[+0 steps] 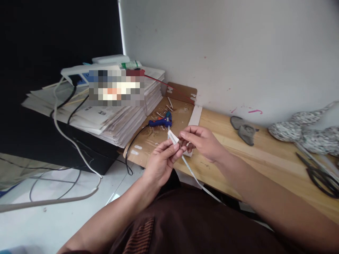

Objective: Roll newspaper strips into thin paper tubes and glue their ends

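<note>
My left hand [161, 160] and my right hand [202, 141] meet above the near left edge of a wooden table [265, 158]. Both pinch a narrow white strip [173, 137] that is folded at the top. Its loose tail [196, 180] trails down towards my lap. Just behind the hands a blue glue gun [160, 122] lies on a piece of brown cardboard [180, 106], its black cord [129, 155] hanging over the table edge.
A thick stack of papers [116, 113] with a white power strip [79, 72] on top stands at the left. Grey fabric pieces [243, 130], patterned fabric shapes [302, 132] and black scissors [320, 176] lie to the right. Cables [66, 141] hang to the floor.
</note>
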`<act>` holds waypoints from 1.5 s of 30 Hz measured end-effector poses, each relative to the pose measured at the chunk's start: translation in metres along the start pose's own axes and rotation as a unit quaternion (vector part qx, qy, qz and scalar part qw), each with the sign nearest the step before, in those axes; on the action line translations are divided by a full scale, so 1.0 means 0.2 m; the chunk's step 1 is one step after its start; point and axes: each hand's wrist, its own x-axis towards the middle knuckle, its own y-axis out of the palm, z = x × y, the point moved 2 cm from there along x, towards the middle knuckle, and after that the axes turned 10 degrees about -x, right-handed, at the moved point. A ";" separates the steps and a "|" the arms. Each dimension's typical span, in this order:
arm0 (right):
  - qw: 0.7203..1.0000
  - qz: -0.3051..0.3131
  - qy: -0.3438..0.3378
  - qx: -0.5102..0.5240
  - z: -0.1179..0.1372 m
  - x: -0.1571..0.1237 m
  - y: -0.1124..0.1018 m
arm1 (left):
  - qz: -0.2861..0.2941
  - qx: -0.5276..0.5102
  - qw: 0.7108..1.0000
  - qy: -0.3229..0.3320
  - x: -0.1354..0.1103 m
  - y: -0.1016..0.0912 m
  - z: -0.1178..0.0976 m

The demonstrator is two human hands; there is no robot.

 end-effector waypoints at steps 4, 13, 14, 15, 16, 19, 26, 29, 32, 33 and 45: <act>0.991 0.034 0.089 0.092 0.01 0.14 0.06 | -0.011 -0.001 1.000 0.012 -0.06 -0.05 -0.09; 0.955 0.063 0.092 -0.275 0.07 0.63 0.40 | 0.013 0.017 1.000 0.018 -0.14 -0.09 -0.16; 0.953 0.056 0.097 -0.283 0.06 0.66 0.41 | 0.010 0.016 1.000 0.017 -0.14 -0.09 -0.16; 0.951 0.049 0.099 -0.288 0.04 0.67 0.40 | 0.006 0.014 1.000 0.018 -0.14 -0.10 -0.17; 0.952 0.039 0.095 -0.289 0.03 0.66 0.39 | 0.003 0.013 1.000 0.020 -0.14 -0.11 -0.17; 0.965 -0.007 0.088 -0.246 -0.02 0.58 0.31 | -0.007 0.006 0.999 0.040 -0.13 -0.13 -0.19; 0.992 -0.098 0.059 -0.057 -0.09 0.30 0.06 | -0.045 0.003 0.996 0.079 -0.04 -0.10 -0.23; 0.993 -0.120 0.001 -0.013 -0.09 0.19 -0.01 | -0.055 0.010 0.995 0.087 0.01 -0.08 -0.23; 0.990 -0.118 -0.064 0.050 -0.06 0.09 -0.06 | -0.050 0.018 0.995 0.087 0.04 -0.06 -0.21; 0.989 -0.110 -0.067 0.073 -0.04 0.05 -0.08 | -0.048 0.021 0.995 0.087 0.05 -0.06 -0.21; 0.983 0.017 0.001 0.183 0.04 -0.12 -0.14 | -0.028 0.053 0.994 0.091 0.07 0.02 -0.22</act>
